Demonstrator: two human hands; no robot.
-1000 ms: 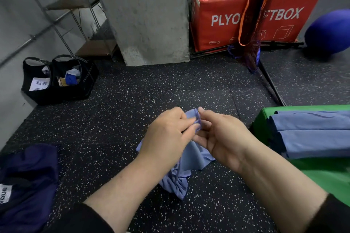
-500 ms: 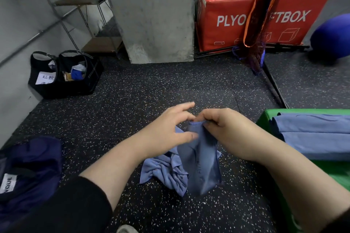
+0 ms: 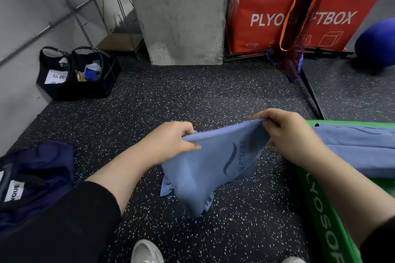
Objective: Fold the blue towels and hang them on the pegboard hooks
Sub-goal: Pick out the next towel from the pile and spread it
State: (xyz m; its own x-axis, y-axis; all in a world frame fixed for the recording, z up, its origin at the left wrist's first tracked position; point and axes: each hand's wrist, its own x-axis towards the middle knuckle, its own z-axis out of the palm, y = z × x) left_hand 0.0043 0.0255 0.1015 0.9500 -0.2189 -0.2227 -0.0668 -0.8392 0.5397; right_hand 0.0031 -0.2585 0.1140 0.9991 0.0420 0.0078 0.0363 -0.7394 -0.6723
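A light blue towel (image 3: 211, 168) with a dark printed logo hangs stretched between my two hands above the speckled floor. My left hand (image 3: 171, 141) pinches its left top corner and my right hand (image 3: 284, 132) grips the right top corner, slightly higher. The lower part of the towel droops in loose folds, its tip near the floor. Two folded blue towels (image 3: 361, 151) lie on a green soft box (image 3: 320, 209) at the right. No pegboard or hooks are in view.
A dark navy bag (image 3: 36, 179) lies at the left. Black baskets (image 3: 79, 74) sit by the wall near a metal shelf. A concrete pillar (image 3: 179, 13), a red plyo box (image 3: 299, 10), a hanging net (image 3: 299, 19) and a blue ball (image 3: 378, 45) stand behind. Shoe tips (image 3: 147, 252) show below.
My hands have moved apart, spreading the bunched towel out wide between them. The towel has lifted off the floor and its logo side now faces me.
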